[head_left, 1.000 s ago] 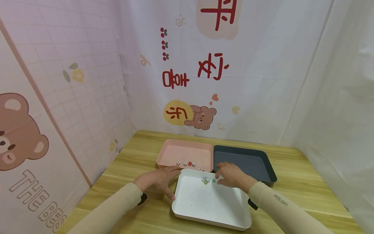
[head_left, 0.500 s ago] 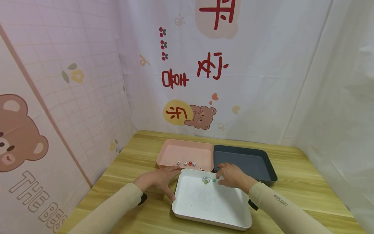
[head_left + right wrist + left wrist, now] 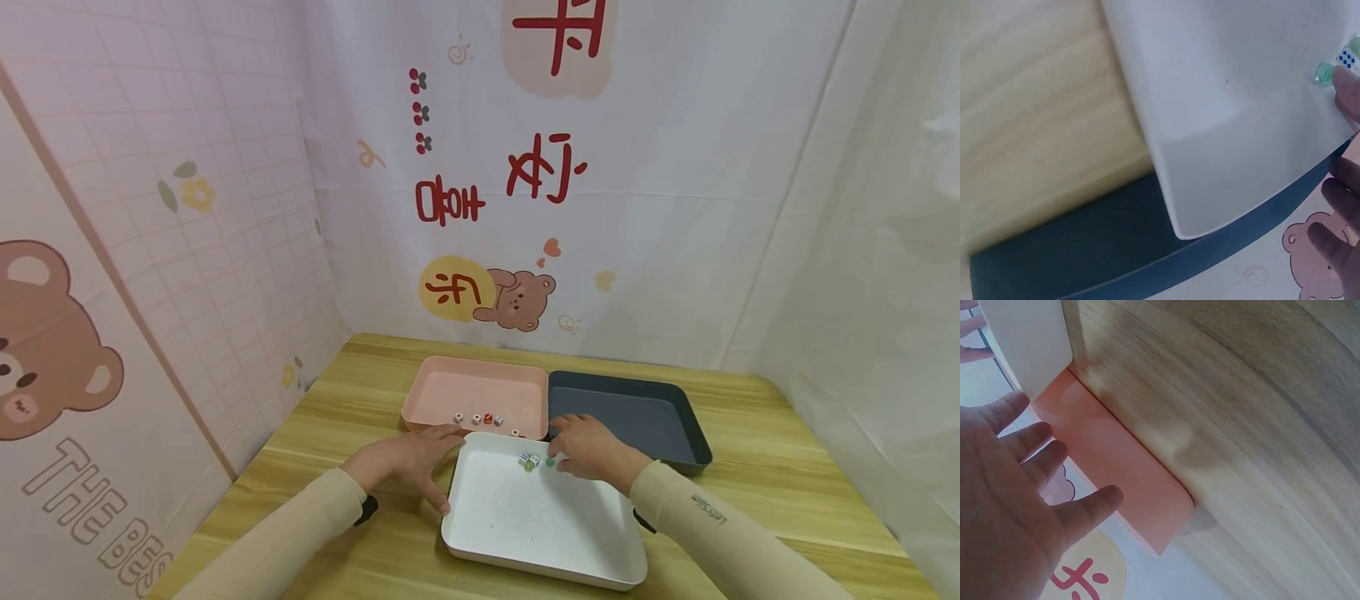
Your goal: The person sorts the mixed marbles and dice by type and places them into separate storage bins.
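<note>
A white tray (image 3: pixel 540 517) lies in front of the person. Near its far wall sit white dice (image 3: pixel 532 459), one with blue pips in the right wrist view, a yellow-green piece (image 3: pixel 528 467) and a small translucent green piece (image 3: pixel 1324 74). My left hand (image 3: pixel 408 465) rests at the tray's left rim, fingers spread and thumb near the side wall. My right hand (image 3: pixel 592 447) reaches over the far right part, thumb and forefinger beside the green piece; whether they touch it I cannot tell. Its other fingers extend loosely past the far rim.
Behind stands a pink tray (image 3: pixel 480 383) with several small dice (image 3: pixel 477 419) along its near side, white ones and a red one. A dark blue tray (image 3: pixel 630 408) adjoins it at right. All rest on a wood-grain table (image 3: pixel 780 500), with printed cloth (image 3: pixel 660 208) behind.
My right hand has shifted slightly left, its fingers coming closer to the green piece. My left hand and the trays have stayed in place.
</note>
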A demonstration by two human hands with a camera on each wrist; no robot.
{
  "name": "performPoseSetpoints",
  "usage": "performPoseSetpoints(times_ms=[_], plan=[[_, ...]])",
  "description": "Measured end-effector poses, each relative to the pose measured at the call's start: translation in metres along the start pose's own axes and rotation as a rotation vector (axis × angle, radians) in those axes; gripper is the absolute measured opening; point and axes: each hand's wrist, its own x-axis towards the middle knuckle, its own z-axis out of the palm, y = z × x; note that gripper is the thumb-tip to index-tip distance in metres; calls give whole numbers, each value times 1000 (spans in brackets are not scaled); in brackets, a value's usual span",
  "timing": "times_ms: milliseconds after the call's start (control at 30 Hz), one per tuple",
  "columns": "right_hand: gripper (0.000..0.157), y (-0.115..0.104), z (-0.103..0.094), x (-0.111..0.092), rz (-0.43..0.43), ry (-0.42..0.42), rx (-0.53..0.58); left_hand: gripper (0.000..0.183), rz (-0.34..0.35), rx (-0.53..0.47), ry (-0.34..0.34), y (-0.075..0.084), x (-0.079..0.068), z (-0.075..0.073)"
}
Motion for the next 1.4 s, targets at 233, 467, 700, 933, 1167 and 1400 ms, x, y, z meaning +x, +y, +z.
performPoseSetpoints(times_ms=[233, 467, 700, 933, 1167, 1400], plan=[[23, -5, 1, 1, -26, 18, -96, 113, -1, -10, 1, -1, 1, -1], [21, -10, -1, 4, -50, -17, -217, 113, 1, -12, -1, -1, 1, -1], [17, -12, -1, 6, -75, -11, -283, 113, 0, 0, -4, -1, 1, 0], [13, -11, 3, 4, -115, 6, -391, 113, 2, 2, -6, -1, 1, -1], [6, -7, 3, 1, -104, 12, -251, 112, -2, 4, -11, 1, 1, -2], [4, -4, -12, -1, -68, 42, -79, 112, -6, 2, -14, 1, 1, -1]])
